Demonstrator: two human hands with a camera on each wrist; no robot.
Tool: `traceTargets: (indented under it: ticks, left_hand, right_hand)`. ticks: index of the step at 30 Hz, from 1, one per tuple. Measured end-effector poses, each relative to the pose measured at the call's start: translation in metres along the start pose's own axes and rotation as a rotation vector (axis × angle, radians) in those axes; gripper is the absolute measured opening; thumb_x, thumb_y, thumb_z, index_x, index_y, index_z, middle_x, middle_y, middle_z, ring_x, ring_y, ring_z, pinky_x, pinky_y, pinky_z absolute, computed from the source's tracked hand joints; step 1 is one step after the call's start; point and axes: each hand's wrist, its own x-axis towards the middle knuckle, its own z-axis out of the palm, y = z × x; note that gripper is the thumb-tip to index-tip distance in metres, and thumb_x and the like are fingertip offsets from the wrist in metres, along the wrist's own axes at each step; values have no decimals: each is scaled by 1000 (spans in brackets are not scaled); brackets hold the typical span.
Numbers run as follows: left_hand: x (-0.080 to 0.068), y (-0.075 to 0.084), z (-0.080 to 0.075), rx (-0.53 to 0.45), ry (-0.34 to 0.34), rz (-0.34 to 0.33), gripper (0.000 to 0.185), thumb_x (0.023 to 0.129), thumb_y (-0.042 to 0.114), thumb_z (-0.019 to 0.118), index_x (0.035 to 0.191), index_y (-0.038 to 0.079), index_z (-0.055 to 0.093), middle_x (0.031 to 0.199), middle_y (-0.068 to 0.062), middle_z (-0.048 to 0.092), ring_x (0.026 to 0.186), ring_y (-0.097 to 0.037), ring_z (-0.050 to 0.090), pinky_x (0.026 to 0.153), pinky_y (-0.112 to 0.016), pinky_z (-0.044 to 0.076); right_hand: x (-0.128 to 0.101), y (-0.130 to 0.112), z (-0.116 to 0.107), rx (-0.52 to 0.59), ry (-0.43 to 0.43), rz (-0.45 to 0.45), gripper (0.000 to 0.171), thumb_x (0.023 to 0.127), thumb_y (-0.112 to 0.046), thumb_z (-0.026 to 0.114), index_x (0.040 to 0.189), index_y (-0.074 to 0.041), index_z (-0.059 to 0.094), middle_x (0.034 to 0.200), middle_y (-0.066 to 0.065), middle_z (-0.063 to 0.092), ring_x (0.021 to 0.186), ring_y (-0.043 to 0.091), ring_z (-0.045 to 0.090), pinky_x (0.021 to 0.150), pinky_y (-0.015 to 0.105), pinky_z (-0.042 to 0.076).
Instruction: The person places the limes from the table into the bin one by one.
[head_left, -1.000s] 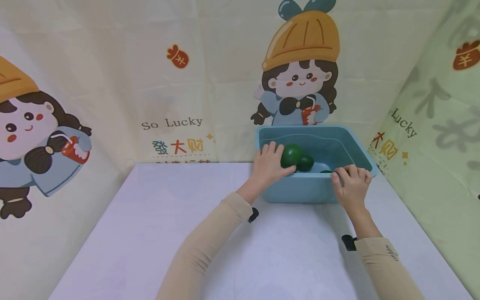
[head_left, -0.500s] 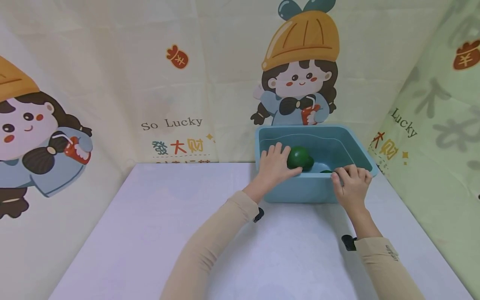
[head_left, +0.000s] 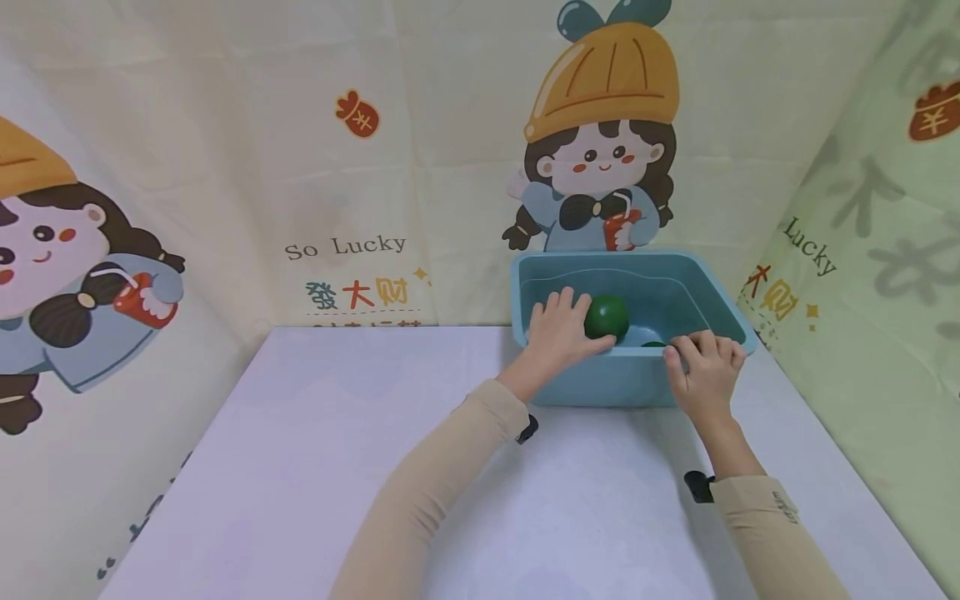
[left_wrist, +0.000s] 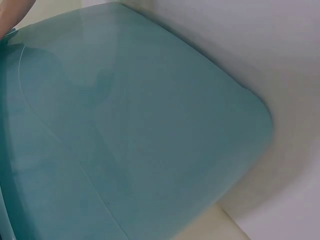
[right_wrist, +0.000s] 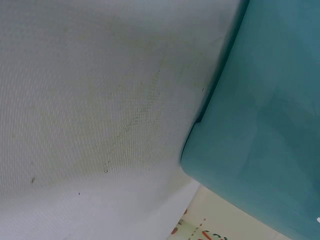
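A teal plastic tub (head_left: 722,310) stands at the back right of the white table (head_left: 360,450). My left hand (head_left: 561,329) reaches over the tub's near wall and holds a dark green ball (head_left: 606,317), with the fingers against its left side and the thumb under it. Just behind the front rim, the edge of another green thing (head_left: 652,343) shows. My right hand (head_left: 705,360) grips the front rim, fingers curled over it. The left wrist view is filled by the tub's wall (left_wrist: 150,140). In the right wrist view, the tub's corner (right_wrist: 265,130) sits on the tabletop (right_wrist: 90,100).
Cartoon-printed cloth walls (head_left: 345,167) close the table in at the back and on both sides. The tub sits close to the right cloth wall (head_left: 862,275).
My left hand has moved the green ball to the right inside the tub, so it now hides a second green ball behind it. The right hand has stayed on the rim.
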Motion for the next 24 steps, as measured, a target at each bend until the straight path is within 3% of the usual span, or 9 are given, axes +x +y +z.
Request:
traceTargets:
  ticks: [24]
  left_hand:
    - [-3, 2, -2, -21, -81, -27, 72, 83, 69, 35, 138, 23, 38, 130, -1, 40, 114, -17, 37, 92, -38, 34]
  right_hand:
    - [-1, 1, -1, -12, -10, -18, 49, 95, -43, 39, 79, -2, 60, 82, 19, 48, 75, 37, 35, 74, 55, 18]
